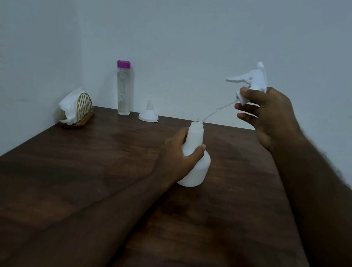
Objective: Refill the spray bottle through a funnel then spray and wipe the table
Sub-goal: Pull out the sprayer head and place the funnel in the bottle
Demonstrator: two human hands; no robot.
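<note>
The left forearm reaches in from the lower left and lies low over the counter. The left hand grasps the bottle by its shoulder and neck. The thumb curls across the front, and the fingers wrap round the far side. The bottle is white and stands upright on the counter near the middle, with its mouth open and uncapped.

The right arm comes in from the lower right and rises steeply, so the right hand is well above the counter, up and to the right of the bottle. Thumb and forefinger pinch the collar of the sprayer, and the other fingers curl loosely beneath it. The sprayer is clear of the bottle and tilted, with its nozzle pointing left. Its thin tube slants down and to the left from the collar. The tube's lower end is at the bottle's mouth, but whether the tip is inside cannot be told.

At the far edge, against the wall, a clear water bottle with a purple cap stands upright with a little liquid at the bottom. Just to its right a white funnel rests upside down, spout up. In the far left corner a wire holder carries white tissues. All three are well apart from both hands.
</note>
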